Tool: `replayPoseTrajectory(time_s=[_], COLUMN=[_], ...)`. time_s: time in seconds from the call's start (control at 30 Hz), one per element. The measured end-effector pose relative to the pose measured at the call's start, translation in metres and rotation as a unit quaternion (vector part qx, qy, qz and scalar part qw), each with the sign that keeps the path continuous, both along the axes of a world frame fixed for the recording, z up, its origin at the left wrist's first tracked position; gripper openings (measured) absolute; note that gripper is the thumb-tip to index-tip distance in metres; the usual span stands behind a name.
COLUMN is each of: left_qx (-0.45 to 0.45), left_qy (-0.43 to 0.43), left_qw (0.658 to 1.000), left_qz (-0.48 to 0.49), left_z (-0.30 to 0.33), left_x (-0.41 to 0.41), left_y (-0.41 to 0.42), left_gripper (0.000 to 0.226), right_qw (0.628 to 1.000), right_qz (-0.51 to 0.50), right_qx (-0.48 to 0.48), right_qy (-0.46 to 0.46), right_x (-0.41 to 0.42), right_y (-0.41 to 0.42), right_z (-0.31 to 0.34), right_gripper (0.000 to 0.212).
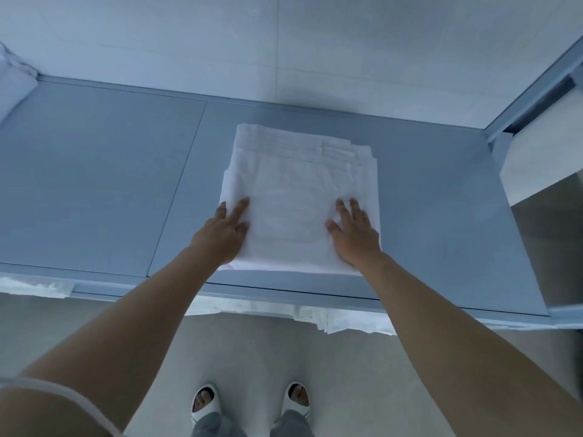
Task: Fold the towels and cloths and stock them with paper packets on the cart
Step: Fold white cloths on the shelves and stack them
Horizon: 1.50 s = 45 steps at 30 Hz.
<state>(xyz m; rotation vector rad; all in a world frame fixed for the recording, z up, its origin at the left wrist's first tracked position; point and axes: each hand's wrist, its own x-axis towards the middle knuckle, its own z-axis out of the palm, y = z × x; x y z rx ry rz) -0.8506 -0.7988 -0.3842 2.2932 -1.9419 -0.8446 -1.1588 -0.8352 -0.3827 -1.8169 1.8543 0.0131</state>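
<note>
- A folded white cloth (299, 197) lay in a stack of layers on the grey-blue top of the cart (94, 184), right of its middle and close to the near edge.
- The left hand (222, 233) rested flat on the cloth's near left corner, fingers straight and spread, gripping nothing.
- The right hand (355, 233) lay flat on the near right part of the cloth, fingers likewise straight and spread.
- More white fabric (331, 320) stuck out from beneath the cart's near edge, on a lower level.
- Bunched white linen (12, 80) sat at the far left end of the cart top.
- White slippers (205, 402) showed on the pale floor (252, 357) below.
</note>
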Motion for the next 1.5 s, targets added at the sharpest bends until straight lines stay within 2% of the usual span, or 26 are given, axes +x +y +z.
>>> replayPoseTrajectory(time_s=[0.23, 0.33, 0.5, 0.67, 0.97, 1.23, 1.5], left_qx=[0.065, 0.044, -0.078, -0.17, -0.252, -0.299, -0.311], left_qy=[-0.104, -0.136, -0.077, -0.035, 0.008, -0.016, -0.063], left_qw=[0.992, 0.988, 0.993, 0.983, 0.968, 0.954, 0.945], left_qz=[-0.031, -0.062, -0.05, -0.057, -0.01, 0.002, 0.075], left_z=[0.031, 0.062, 0.111, 0.165, 0.224, 0.295, 0.334], left_x=[-0.009, -0.015, -0.011, -0.01, 0.024, 0.123, 0.27], left_y=[-0.005, 0.003, 0.035, 0.068, 0.123, 0.173, 0.272], left_gripper=[0.065, 0.064, 0.06, 0.063, 0.067, 0.066, 0.065], right_qw=[0.999, 0.997, 0.997, 0.985, 0.968, 0.958, 0.94], right_qz=[0.022, 0.046, 0.063, 0.102, 0.126, 0.134, 0.193], right_qx=[0.026, 0.041, -0.045, -0.138, -0.206, -0.229, -0.218], right_qy=[0.009, 0.037, 0.015, -0.03, -0.065, -0.111, -0.179], right_x=[-0.009, -0.024, -0.035, -0.015, 0.012, 0.108, 0.274], right_y=[-0.001, 0.003, 0.02, 0.044, 0.079, 0.107, 0.156], right_z=[0.007, 0.02, 0.062, 0.123, 0.204, 0.255, 0.282], right_gripper=[0.066, 0.068, 0.068, 0.069, 0.071, 0.07, 0.069])
